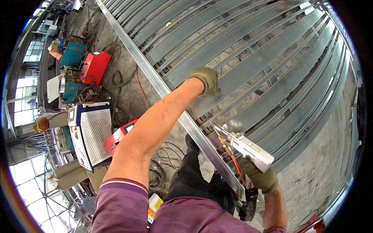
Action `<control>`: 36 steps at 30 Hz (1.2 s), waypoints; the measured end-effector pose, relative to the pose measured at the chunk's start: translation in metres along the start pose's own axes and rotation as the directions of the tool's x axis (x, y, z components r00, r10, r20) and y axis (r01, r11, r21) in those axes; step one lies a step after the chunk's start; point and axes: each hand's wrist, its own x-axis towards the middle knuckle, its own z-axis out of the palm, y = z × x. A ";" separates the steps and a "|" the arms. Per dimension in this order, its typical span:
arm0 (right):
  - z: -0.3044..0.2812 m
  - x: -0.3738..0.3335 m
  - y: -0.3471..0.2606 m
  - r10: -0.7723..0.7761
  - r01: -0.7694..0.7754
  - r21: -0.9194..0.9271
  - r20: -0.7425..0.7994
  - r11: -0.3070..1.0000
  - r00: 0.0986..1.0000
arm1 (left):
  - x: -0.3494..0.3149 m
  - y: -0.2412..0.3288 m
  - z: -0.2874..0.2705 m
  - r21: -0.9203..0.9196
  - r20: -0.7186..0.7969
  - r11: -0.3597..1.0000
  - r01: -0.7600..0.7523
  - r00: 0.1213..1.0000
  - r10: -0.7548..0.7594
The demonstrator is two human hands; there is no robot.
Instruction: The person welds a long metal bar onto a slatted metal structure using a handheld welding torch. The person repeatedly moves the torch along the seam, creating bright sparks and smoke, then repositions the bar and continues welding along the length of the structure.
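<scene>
One gloved left hand [206, 80] is resting on the grey metal slats [248, 75], fingers curled; whether its grip is pinching an edge, we cannot tell. The gloved right hand [258, 176] is holding a silver handheld gun [250, 149], its grip folded round the gun's lower part, and the nozzle [220, 129] is pointing toward slat ends just beside a long silver rail [153, 77]. The slats are already lying in rows along the rail, so we are judging their laying-out as done; finished joints are not showing clearly, and how much is left we cannot tell. Left of the rail, a white-and-blue cabinet [93, 134] and a red box-shaped unit [95, 66] are standing with their insides hidden from our view.
</scene>
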 end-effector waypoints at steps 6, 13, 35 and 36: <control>0.017 0.081 -0.030 0.037 -0.030 -0.086 0.074 0.996 0.997 | 0.001 0.001 -0.008 -0.041 0.028 0.999 0.024 0.999 -0.023; 0.017 0.128 -0.015 -0.076 0.088 -0.091 0.129 0.992 0.989 | 0.008 -0.004 -0.001 -0.025 0.028 1.000 0.011 1.000 -0.010; 0.021 0.149 0.001 -0.140 0.149 -0.026 0.215 0.988 0.966 | 0.004 0.010 -0.020 -0.027 0.146 0.993 0.116 0.983 -0.111; 0.022 0.149 0.000 -0.121 0.130 -0.028 0.220 0.991 0.968 | 0.005 0.008 -0.019 -0.018 0.146 0.993 0.113 0.983 -0.109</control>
